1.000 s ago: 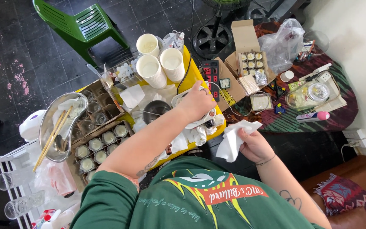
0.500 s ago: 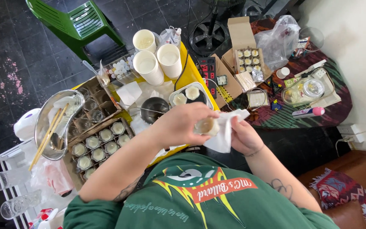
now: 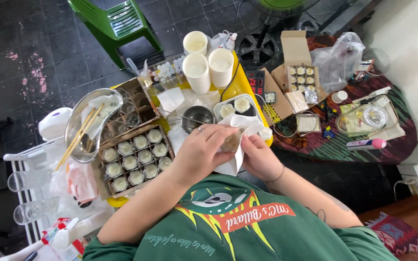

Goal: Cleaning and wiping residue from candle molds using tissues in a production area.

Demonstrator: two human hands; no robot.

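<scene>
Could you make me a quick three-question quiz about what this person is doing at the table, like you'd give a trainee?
1. True or false: both hands are together on one small jar wrapped in a white cloth.
2. The divided box at the person's left holds: A) rows of small filled jars, B) spoons, C) fruit.
3. What lies in the metal bowl at the far left?

Key
1. True: the left hand and right hand hold the small jar in the white cloth.
2. A: the divided box holds small filled jars in rows.
3. Wooden sticks lie in the metal bowl.
</scene>
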